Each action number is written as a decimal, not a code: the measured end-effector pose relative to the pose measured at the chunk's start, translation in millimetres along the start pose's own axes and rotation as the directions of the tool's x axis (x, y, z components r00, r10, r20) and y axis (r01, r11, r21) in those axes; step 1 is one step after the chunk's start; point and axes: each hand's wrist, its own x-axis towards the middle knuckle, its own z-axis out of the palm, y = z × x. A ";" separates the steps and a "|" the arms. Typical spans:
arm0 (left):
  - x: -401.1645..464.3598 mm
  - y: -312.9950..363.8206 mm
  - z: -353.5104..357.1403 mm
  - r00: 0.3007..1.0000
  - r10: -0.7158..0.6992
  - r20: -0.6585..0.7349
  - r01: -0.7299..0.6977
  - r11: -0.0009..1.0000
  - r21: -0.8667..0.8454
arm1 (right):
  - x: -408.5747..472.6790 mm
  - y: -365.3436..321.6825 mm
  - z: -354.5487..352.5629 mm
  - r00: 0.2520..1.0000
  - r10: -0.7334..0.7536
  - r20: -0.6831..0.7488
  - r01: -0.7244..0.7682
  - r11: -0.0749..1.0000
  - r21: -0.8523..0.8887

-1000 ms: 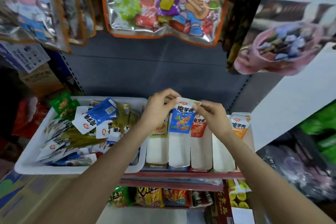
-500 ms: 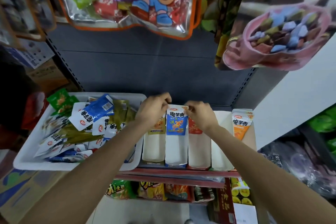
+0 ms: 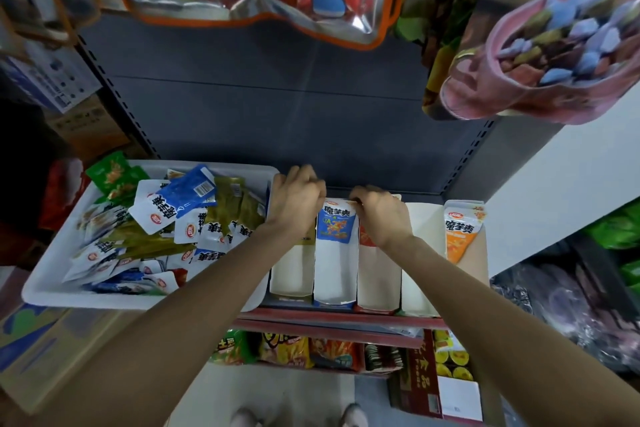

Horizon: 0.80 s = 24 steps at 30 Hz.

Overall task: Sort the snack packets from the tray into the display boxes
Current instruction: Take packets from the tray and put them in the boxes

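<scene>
Both arms reach straight out. The left hand [image 3: 298, 199] and right hand [image 3: 380, 215] pinch the top of the blue packet [image 3: 335, 225], which stands in a box [image 3: 335, 274]. The tray [image 3: 52, 282] sits at nine o'clock.

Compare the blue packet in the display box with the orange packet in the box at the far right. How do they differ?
The blue packet is blue-faced; the orange packet is orange. Both hands (left hand, right hand) hold the blue packet's top; nothing touches the orange packet. Both stand upright in display boxes and have white tops with the same black lettering.
</scene>
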 end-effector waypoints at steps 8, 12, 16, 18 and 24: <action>1.6 3.4 -2.2 1.000 -0.015 -0.005 0.015 0.999 -0.051 | 0.5 -3.0 -1.8 1.000 0.024 0.005 -0.024 1.000 0.012; 2.6 2.4 -1.5 0.999 -0.031 0.032 0.033 0.998 -0.060 | -0.5 -5.5 -2.6 1.000 0.012 0.025 -0.012 1.000 -0.009; -4.5 0.3 -8.0 0.999 -0.038 0.024 0.042 0.983 -0.176 | -9.2 -5.6 -3.7 0.998 0.025 -0.057 -0.019 0.994 0.109; -17.5 -5.7 -10.9 0.998 -0.066 -0.023 0.058 0.966 -0.253 | -15.0 -7.5 -2.1 0.995 0.040 -0.090 -0.018 0.972 0.234; -73.4 -49.3 -15.1 0.961 -0.271 -0.047 0.223 0.867 -0.445 | -27.2 -49.7 6.3 0.989 -0.143 0.028 0.115 0.886 0.448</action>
